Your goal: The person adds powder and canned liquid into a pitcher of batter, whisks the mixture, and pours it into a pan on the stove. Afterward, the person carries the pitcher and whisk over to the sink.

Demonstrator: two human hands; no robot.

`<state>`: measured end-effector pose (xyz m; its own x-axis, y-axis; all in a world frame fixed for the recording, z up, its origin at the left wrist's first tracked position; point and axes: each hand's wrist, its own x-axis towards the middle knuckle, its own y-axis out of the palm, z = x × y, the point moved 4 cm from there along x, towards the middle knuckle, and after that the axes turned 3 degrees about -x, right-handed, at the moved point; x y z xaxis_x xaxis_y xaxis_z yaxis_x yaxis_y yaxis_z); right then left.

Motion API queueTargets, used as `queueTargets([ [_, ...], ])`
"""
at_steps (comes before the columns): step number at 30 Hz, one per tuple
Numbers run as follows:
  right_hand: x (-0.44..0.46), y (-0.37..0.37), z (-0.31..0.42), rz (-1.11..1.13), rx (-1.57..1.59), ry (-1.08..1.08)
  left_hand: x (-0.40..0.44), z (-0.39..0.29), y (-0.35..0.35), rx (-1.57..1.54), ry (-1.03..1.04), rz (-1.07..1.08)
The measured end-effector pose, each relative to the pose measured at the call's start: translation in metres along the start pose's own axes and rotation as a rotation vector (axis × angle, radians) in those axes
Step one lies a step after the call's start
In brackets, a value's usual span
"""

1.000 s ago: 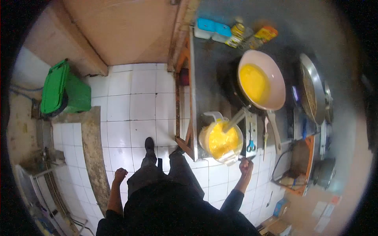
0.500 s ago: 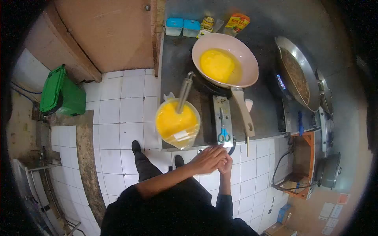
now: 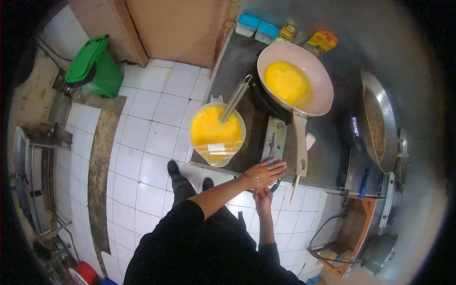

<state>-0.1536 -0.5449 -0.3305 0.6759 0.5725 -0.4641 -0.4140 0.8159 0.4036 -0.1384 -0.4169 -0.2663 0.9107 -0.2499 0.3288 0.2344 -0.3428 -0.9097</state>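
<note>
My left hand (image 3: 264, 175) lies at the front of the stove, its fingers stretched out flat and pointing right. It covers most of the blue-handled scissors (image 3: 272, 162); only a bit of blue and the blades show. Just below it my right hand (image 3: 262, 195) is closed, with fingers curled, near the counter's front edge. What it holds, if anything, is hidden. A light frying pan (image 3: 319, 90) with yellow egg (image 3: 285, 81) in it sits behind the hands, its beige handle (image 3: 300, 142) just right of them. To the left stands a jug (image 3: 214, 161) of beaten egg with a whisk (image 3: 235, 99) in it.
A large wok (image 3: 387, 123) of dark food stands at the right. Blue-lidded tubs (image 3: 247, 24), a yellow can (image 3: 287, 33) and a yellow-red packet (image 3: 323, 42) line the back. A wooden stick (image 3: 295, 189) juts past the counter edge. A green bin (image 3: 97, 69) is at far left.
The view has turned and shifted. My left hand has moved forward over the scissors' handles, its fingers now extended; before, both hands were together in front of the counter edge.
</note>
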Motion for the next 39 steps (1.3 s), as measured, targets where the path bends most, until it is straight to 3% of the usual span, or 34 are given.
queueTargets([
  [7,-0.004,0.013,0.008,-0.156,-0.361,-0.283,0.0,0.0,0.0,0.014,0.008,-0.024],
  [16,-0.006,0.02,0.01,-0.149,-0.505,-0.391,-0.002,0.002,-0.002,-0.065,-0.009,-0.061],
  [21,-0.006,0.016,0.006,-0.146,-0.347,-0.234,0.0,0.004,-0.014,-0.208,-0.034,0.08],
  [24,-0.009,0.022,0.0,-0.174,-0.294,-0.133,0.004,-0.001,-0.02,-0.326,-0.009,-0.112],
  [26,-0.02,0.055,0.003,-0.595,0.261,-0.108,0.003,-0.011,-0.021,-0.255,0.04,-0.066],
  [27,-0.015,0.055,-0.006,-0.697,0.34,-0.113,0.0,-0.017,-0.029,-0.215,0.061,-0.129],
  [30,-0.005,0.032,-0.039,-0.841,0.343,-0.159,-0.02,-0.033,-0.045,-0.14,0.141,-0.195],
  [33,0.008,-0.005,-0.062,-0.932,0.257,-0.162,-0.063,-0.038,-0.067,-0.189,0.217,-0.104],
  [35,0.03,-0.065,-0.088,-1.057,0.118,-0.097,-0.121,-0.027,-0.081,-0.369,0.261,-0.06],
  [36,0.042,-0.07,-0.084,-1.052,0.1,-0.106,-0.153,-0.011,-0.085,-0.477,0.179,-0.019],
  [37,0.043,-0.05,-0.062,-0.778,0.297,-0.08,-0.185,0.004,-0.088,-0.584,0.094,0.014],
  [38,0.042,-0.007,-0.042,-0.805,0.288,-0.151,-0.216,0.023,-0.09,-0.603,-0.038,0.057],
  [39,0.04,0.047,-0.017,-0.831,0.277,-0.222,-0.248,0.045,-0.1,-0.649,-0.332,0.111],
])
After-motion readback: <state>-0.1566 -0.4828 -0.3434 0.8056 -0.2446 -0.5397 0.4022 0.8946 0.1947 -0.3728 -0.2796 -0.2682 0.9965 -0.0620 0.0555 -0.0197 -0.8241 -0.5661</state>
